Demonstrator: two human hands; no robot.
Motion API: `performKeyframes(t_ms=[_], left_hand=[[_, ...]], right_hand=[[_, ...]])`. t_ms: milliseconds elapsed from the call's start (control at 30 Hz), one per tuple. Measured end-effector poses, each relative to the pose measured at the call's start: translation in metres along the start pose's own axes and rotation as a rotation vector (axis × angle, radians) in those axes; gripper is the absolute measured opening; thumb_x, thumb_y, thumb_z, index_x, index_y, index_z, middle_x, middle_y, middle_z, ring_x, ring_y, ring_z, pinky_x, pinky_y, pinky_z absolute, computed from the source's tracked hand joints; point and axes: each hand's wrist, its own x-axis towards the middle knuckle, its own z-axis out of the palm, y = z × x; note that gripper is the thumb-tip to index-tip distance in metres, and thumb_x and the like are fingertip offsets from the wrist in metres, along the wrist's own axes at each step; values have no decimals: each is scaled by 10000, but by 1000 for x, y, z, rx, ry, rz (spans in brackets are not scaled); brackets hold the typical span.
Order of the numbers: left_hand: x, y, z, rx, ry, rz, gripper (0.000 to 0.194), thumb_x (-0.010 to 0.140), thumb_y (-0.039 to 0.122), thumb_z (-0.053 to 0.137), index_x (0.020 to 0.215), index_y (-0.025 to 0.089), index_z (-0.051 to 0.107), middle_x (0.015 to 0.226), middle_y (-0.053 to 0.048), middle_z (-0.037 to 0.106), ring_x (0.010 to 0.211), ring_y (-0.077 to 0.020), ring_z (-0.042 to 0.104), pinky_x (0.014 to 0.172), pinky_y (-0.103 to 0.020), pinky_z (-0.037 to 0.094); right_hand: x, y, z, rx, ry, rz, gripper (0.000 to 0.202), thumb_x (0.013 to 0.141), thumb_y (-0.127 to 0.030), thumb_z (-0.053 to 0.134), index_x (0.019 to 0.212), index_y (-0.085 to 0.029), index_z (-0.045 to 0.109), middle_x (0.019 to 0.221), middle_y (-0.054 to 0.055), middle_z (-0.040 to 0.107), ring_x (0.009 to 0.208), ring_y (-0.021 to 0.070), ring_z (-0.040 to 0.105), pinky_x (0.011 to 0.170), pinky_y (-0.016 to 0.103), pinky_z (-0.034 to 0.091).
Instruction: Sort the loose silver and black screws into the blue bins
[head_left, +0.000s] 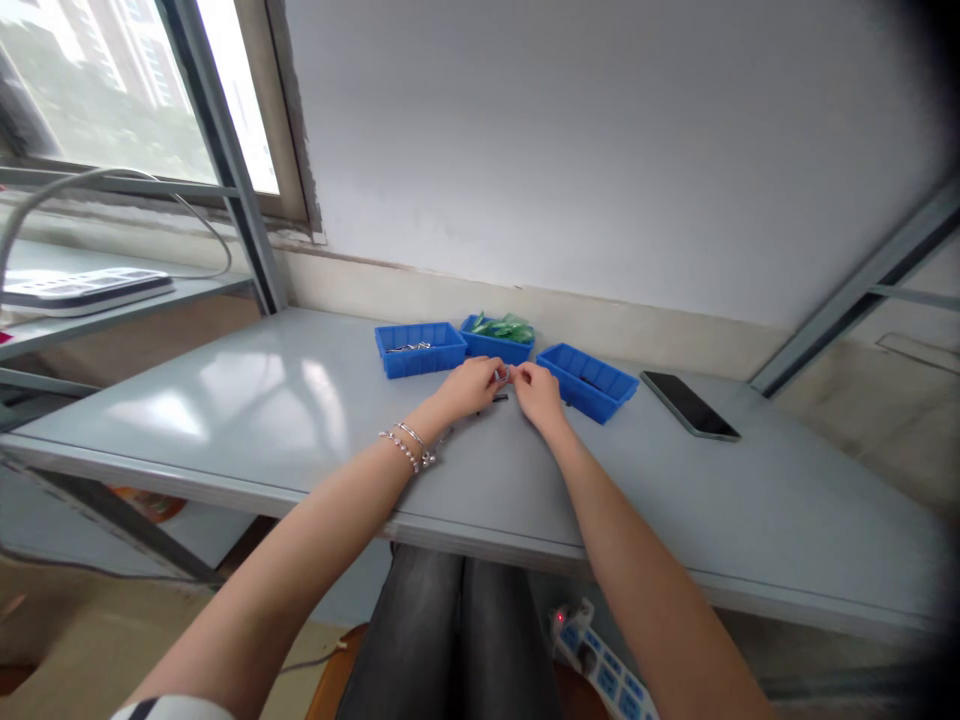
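Over the middle of the grey table (300,440), my left hand (475,384) and my right hand (537,392) meet at the fingertips. Both are closed in a pinch around something small and pale that I cannot make out. A small black piece (500,398) lies on the table just below the fingers. Behind my left hand stands a blue bin (409,366) with small metal parts (411,347). Another blue bin (499,348) holds green plastic packets (506,328). To the right of my right hand is a third blue bin (592,400) with a few dark pieces inside.
A dark phone (691,405) lies on the table at the right. A white device (90,290) rests on a shelf at the left, by the window. Metal frame posts (225,150) rise at both sides. Below the table edge is a power strip (607,670).
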Motion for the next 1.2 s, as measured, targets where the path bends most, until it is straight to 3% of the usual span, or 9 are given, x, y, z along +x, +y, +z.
performKeyframes(t_ms=[900, 1200], left_hand=[[-1, 4, -4, 98, -11, -84, 144, 778, 189, 431, 809, 153, 567, 844, -65, 568, 770, -160, 532, 704, -264, 421], [-2, 3, -15, 325, -13, -156, 197, 811, 207, 397, 902, 140, 558, 899, -86, 553, 815, -178, 541, 678, -251, 410]], right_hand=[[-4, 0, 0, 17, -3, -56, 237, 821, -318, 416, 715, -160, 556, 605, 29, 544, 585, 131, 479, 564, 222, 301], [-4, -2, 0, 1, 10, -40, 241, 811, -331, 428, 688, -166, 553, 584, 23, 529, 555, 128, 455, 535, 225, 287]])
